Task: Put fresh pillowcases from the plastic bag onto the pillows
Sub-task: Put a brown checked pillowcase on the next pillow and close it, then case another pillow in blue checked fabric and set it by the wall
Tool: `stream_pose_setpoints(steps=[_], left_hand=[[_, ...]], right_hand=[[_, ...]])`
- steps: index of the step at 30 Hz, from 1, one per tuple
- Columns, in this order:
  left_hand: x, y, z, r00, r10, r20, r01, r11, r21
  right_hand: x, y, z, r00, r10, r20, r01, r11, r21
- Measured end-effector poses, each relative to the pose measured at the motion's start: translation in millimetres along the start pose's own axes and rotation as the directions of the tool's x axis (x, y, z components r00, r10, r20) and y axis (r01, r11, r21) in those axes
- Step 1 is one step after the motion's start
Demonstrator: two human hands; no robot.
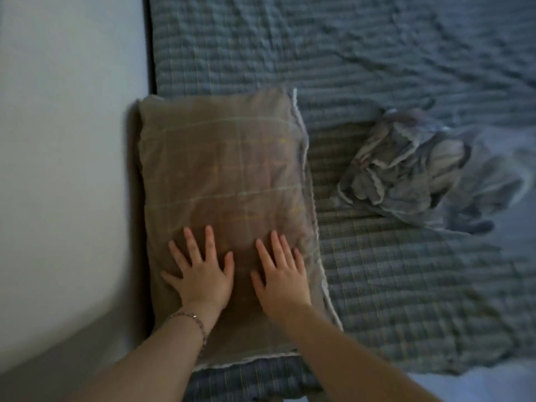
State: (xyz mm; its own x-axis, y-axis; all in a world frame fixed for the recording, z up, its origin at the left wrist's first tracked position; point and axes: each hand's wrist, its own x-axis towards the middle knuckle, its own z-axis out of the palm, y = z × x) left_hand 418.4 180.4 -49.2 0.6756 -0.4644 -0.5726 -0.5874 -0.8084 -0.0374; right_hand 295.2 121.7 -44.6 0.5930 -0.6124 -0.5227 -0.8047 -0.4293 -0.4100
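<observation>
No text, label, brand, number or sign can be read anywhere in this view (the picture is dim and motion-blurred, and the fabrics carry only checked and striped patterns).

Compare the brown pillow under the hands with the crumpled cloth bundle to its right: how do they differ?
The pillow is brown with thin check lines; the cloth bundle is grey-blue with pale edging. The pillow lies flat beside the wall; the cloth bundle sits crumpled in a heap further out. The left hand and right hand rest flat on the pillow; nothing touches the cloth bundle. Both lie on the checked bedspread.
</observation>
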Motion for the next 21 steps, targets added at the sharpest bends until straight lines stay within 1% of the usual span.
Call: stream_pose_setpoints(steps=[2, 3, 4, 5, 6, 7, 8, 9, 10, 11, 12, 13, 14, 15, 16, 17, 18, 19, 20, 21], left_hand=[[-21, 24, -9, 0.981, -0.168, 0.099, 0.165, 0.986, 0.035], [-30, 38, -13, 0.965, -0.213, 0.154, 0.203, 0.976, 0.080], [-43, 61, -17, 0.962, -0.188, 0.197, 0.162, 0.976, 0.144], [-55, 86, -20, 0.966, -0.097, 0.239, 0.043, 0.975, 0.218], [-67, 110, -21, 0.957, 0.051, 0.285, -0.132, 0.953, 0.274], [-78, 136, -23, 0.919, 0.213, 0.331, -0.310, 0.910, 0.275], [-89, 166, -24, 0.861, 0.356, 0.364, -0.454, 0.861, 0.229], [-99, 197, -24, 0.806, 0.457, 0.377, -0.546, 0.821, 0.170], [-109, 230, -24, 0.774, 0.520, 0.360, -0.589, 0.801, 0.109], [-123, 277, -18, 0.763, 0.561, 0.322, -0.606, 0.794, 0.052], [-135, 313, -14, 0.754, 0.615, 0.233, -0.632, 0.775, 0.001], [-146, 346, -10, 0.738, 0.671, 0.075, -0.670, 0.741, -0.049], [-159, 385, -3, 0.710, 0.698, -0.090, -0.704, 0.707, -0.068], [-170, 413, 1, 0.704, 0.690, -0.167, -0.707, 0.702, -0.086], [-180, 441, 4, 0.716, 0.670, -0.195, -0.696, 0.707, -0.127], [-186, 464, 8, 0.743, 0.642, -0.188, -0.668, 0.729, -0.153], [-191, 481, 9, 0.799, 0.576, -0.174, -0.600, 0.780, -0.175], [-190, 497, 10, 0.854, 0.495, -0.158, -0.520, 0.826, -0.218], [-188, 505, 6, 0.897, 0.402, -0.185, -0.442, 0.842, -0.311], [-183, 510, 4, 0.928, 0.298, -0.223, -0.368, 0.823, -0.432]], right_hand=[[-41, 24, -6, 0.984, -0.028, 0.174, 0.022, 0.999, 0.038], [-59, 40, -8, 0.963, -0.018, 0.268, 0.003, 0.998, 0.057], [-77, 64, -15, 0.933, 0.045, 0.357, -0.078, 0.994, 0.080], [-90, 90, -25, 0.894, 0.147, 0.423, -0.201, 0.976, 0.084], [-100, 115, -35, 0.851, 0.246, 0.464, -0.318, 0.945, 0.081], [-107, 139, -45, 0.824, 0.325, 0.464, -0.410, 0.908, 0.091], [-112, 165, -57, 0.817, 0.376, 0.436, -0.466, 0.877, 0.118], [-115, 191, -69, 0.822, 0.417, 0.388, -0.501, 0.853, 0.145], [-118, 220, -81, 0.823, 0.459, 0.335, -0.534, 0.827, 0.178], [-124, 260, -100, 0.813, 0.513, 0.277, -0.572, 0.792, 0.212], [-127, 289, -115, 0.802, 0.557, 0.215, -0.596, 0.764, 0.248], [-132, 313, -131, 0.779, 0.608, 0.156, -0.625, 0.729, 0.280], [-137, 346, -148, 0.757, 0.648, 0.088, -0.638, 0.703, 0.315], [-141, 369, -162, 0.735, 0.677, 0.026, -0.643, 0.685, 0.343], [-144, 393, -176, 0.717, 0.696, -0.029, -0.643, 0.677, 0.357], [-148, 410, -189, 0.703, 0.708, -0.073, -0.641, 0.674, 0.366], [-149, 424, -199, 0.701, 0.705, -0.107, -0.623, 0.679, 0.388], [-146, 439, -208, 0.711, 0.693, -0.120, -0.594, 0.682, 0.427], [-140, 447, -215, 0.730, 0.670, -0.136, -0.549, 0.693, 0.468], [-130, 453, -222, 0.760, 0.633, -0.147, -0.493, 0.708, 0.505]])
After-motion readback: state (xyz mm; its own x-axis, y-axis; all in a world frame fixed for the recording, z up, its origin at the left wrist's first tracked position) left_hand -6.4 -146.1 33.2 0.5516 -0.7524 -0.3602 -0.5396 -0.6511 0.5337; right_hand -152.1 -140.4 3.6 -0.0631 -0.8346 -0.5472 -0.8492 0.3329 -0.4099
